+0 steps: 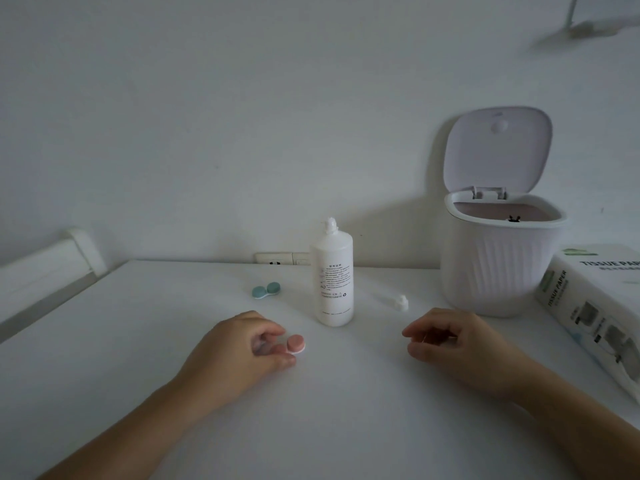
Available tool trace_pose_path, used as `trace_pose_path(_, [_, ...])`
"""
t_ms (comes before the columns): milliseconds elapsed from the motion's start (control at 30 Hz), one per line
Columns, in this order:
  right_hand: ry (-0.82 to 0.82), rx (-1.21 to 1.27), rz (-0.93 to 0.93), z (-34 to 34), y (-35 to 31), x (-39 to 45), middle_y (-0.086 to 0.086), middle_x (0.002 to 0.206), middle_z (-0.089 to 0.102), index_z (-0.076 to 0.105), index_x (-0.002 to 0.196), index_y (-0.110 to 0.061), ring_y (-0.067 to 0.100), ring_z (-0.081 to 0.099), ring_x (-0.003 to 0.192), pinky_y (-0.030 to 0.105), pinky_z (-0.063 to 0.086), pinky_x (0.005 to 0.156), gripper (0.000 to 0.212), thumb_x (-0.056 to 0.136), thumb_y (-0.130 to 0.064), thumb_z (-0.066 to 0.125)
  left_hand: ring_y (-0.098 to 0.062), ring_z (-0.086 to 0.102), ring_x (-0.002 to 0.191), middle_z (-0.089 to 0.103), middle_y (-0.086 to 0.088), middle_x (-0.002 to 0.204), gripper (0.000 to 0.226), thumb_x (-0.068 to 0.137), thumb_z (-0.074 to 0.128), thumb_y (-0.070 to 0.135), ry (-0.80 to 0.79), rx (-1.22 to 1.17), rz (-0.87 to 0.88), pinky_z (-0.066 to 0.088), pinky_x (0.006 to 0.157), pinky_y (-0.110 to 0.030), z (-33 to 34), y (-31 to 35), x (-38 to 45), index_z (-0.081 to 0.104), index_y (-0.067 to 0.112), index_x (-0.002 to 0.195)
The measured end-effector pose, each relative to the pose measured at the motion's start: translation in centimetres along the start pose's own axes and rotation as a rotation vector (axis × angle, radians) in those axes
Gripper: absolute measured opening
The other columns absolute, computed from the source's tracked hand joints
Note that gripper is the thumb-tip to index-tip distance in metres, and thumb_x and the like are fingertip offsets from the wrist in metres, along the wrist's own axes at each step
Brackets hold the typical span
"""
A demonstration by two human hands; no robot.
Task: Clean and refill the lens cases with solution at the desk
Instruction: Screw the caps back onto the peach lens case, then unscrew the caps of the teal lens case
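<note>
The left hand (pixel 239 344) curls its fingers (pixel 277 349) around the pink lens case (pixel 296 344) on the surface (pixel 329 410), the right hand (pixel 450 337) loosely curled and seemingly empty, while the uncapped solution bottle (pixel 332 278) and teal case (pixel 266 291) wait, so refilling looks barely begun.

Left hand (pixel 239 348) curled on the white desk (pixel 138 341), pinching the pink lens case (pixel 296 344); right hand (pixel 450 341) loosely curled, holding nothing. Between and behind them, upright solution bottle (pixel 332 278), its cap (pixel 398 302) lying beside it. Teal lens case (pixel 266 289) farther left, open-lidded bin (pixel 498 265) and tissue box (pixel 602 313) right.
</note>
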State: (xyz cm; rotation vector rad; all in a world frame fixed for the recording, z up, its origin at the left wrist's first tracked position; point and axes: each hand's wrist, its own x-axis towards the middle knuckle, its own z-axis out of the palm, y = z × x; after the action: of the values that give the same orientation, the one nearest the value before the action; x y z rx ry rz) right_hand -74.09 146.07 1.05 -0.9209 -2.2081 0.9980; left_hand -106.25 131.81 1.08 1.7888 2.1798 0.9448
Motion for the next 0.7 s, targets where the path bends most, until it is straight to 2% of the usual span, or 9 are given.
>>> trace_pose_path(100, [-0.002,-0.001,0.001,0.0,0.3,0.1,-0.015,0.088,0.070,0.077,0.088,-0.035,0.006,0.067,0.078,0.024,0.052,0.081,0.014,0.081,-0.024,0.081,0.005,0.058,0.059,0.067,0.028,0.089,0.025,0.069,0.079,0.060,0.067,-0.058,-0.058,0.041,0.055,-0.013,-0.5,-0.1,2.2,0.071,0.041,0.083])
trace_pose_path(167, [-0.002,0.010,-0.007,0.1,0.4,0.1,-0.014,0.089,0.070,0.077,0.087,-0.037,0.007,0.067,0.079,0.026,0.052,0.081,0.016,0.081,-0.023,0.081,0.000,0.059,0.057,0.069,0.019,0.086,0.009,0.083,0.079,0.041,0.103,-0.009,-0.050,0.044,0.055,-0.016,-0.7,-0.5,4.4,0.071,0.038,0.085])
trace_pose_path(233, [-0.003,0.016,-0.017,0.1,0.5,0.1,-0.013,0.089,0.070,0.076,0.088,-0.040,0.007,0.067,0.079,0.027,0.053,0.080,0.019,0.081,-0.023,0.081,-0.001,0.062,0.077,0.068,0.016,0.099,0.011,0.088,0.074,0.041,0.109,0.110,-0.069,0.050,0.072,-0.027,-0.9,-1.3,6.7,0.073,0.037,0.098])
trace_pose_path(333, [-0.002,0.008,-0.027,0.0,0.8,0.2,-0.014,0.089,0.070,0.075,0.087,-0.043,0.005,0.067,0.079,0.024,0.052,0.079,0.021,0.081,-0.024,0.081,-0.019,0.062,0.117,0.063,0.007,0.133,0.046,0.088,0.068,0.052,0.036,0.242,-0.160,0.050,0.098,-0.038,-0.9,-2.6,9.8,0.066,0.031,0.130])
trace_pose_path(400, [-0.003,0.004,-0.033,0.0,0.9,0.3,-0.015,0.089,0.070,0.074,0.087,-0.044,0.004,0.066,0.079,0.021,0.051,0.078,0.021,0.081,-0.025,0.081,-0.022,0.060,0.124,0.061,0.003,0.140,0.056,0.089,0.066,0.056,-0.023,0.289,-0.196,0.048,0.102,-0.037,-0.8,-3.3,11.2,0.061,0.028,0.138])
trace_pose_path(467, [-0.003,-0.002,-0.035,0.0,0.9,0.3,-0.017,0.089,0.069,0.074,0.089,-0.045,0.003,0.066,0.080,0.019,0.051,0.078,0.019,0.081,-0.028,0.080,-0.024,0.062,0.119,0.066,0.001,0.132,0.052,0.091,0.064,0.055,-0.060,0.328,-0.209,0.049,0.097,-0.035,-0.5,-3.5,12.0,0.064,0.025,0.134])
trace_pose_path(533, [-0.002,0.000,-0.035,0.0,0.9,0.3,-0.017,0.089,0.069,0.073,0.090,-0.045,0.003,0.066,0.080,0.020,0.051,0.079,0.019,0.081,-0.029,0.080,-0.025,0.066,0.105,0.072,0.002,0.108,0.031,0.093,0.063,0.051,-0.069,0.384,-0.202,0.051,0.085,-0.032,-0.2,-3.8,12.5,0.072,0.026,0.109])
trace_pose_path(600, [-0.005,-0.003,-0.035,0.0,0.9,0.3,-0.017,0.089,0.069,0.073,0.090,-0.045,0.003,0.066,0.079,0.021,0.051,0.078,0.019,0.081,-0.030,0.080,-0.026,0.067,0.090,0.071,0.002,0.088,0.025,0.093,0.064,0.047,-0.082,0.391,-0.199,0.054,0.078,-0.034,-0.3,-3.9,12.6,0.072,0.024,0.088])
trace_pose_path(700, [-0.003,-0.019,-0.032,-0.1,0.7,0.2,-0.018,0.089,0.069,0.074,0.088,-0.044,0.003,0.066,0.080,0.021,0.052,0.078,0.015,0.081,-0.032,0.079,-0.021,0.066,0.086,0.072,0.002,0.091,0.016,0.092,0.068,0.037,-0.089,0.351,-0.187,0.055,0.081,-0.037,-0.8,-3.4,12.0,0.075,0.023,0.092])
